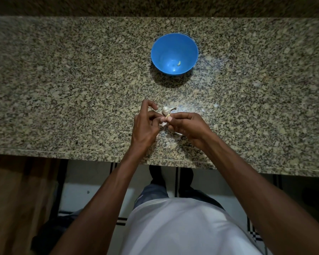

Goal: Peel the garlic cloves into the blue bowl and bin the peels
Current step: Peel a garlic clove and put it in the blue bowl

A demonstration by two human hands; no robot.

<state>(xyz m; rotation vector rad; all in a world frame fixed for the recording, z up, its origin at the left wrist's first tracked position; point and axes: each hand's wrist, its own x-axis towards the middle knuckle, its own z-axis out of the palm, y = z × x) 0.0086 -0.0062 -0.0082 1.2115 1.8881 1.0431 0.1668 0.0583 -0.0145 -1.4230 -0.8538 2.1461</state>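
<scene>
One granite counter [63, 80], speckled tan and black, filling the upper half of the view, with its front edge running across the middle. One backsplash strip [155, 6] of darker stone along the far side. Below the edge, one white shirt [182, 227], dark trousers, and tiled floor with black lines.

One blue bowl [174, 54] upright on the counter, toward the far side and well apart from the hands. Inside it, one peeled clove [178, 63] lying near the bottom right of the basin, plus one smaller pale fleck [174, 69] just below it (too small to tell whether clove or scrap).

Two bare hands, meeting near the front edge of the counter. Left hand [147, 124] with thumb and bent fingers pinched at a small clove [167, 117], index finger curled up and free. Right hand [184, 124] closed on the same clove from the other side, thumb and forefinger tips pressed to it. Clove itself mostly hidden between the fingertips, only a pale yellowish sliver showing.

One remaining garlic head piece [167, 109] with a short stem, on the counter just beyond the fingertips, touching or nearly touching them (cannot tell which).

Several thin peel scraps: one [216, 105] to the right of the garlic, one [203, 109] closer in, one pale strip [179, 133] under the right hand.
</scene>
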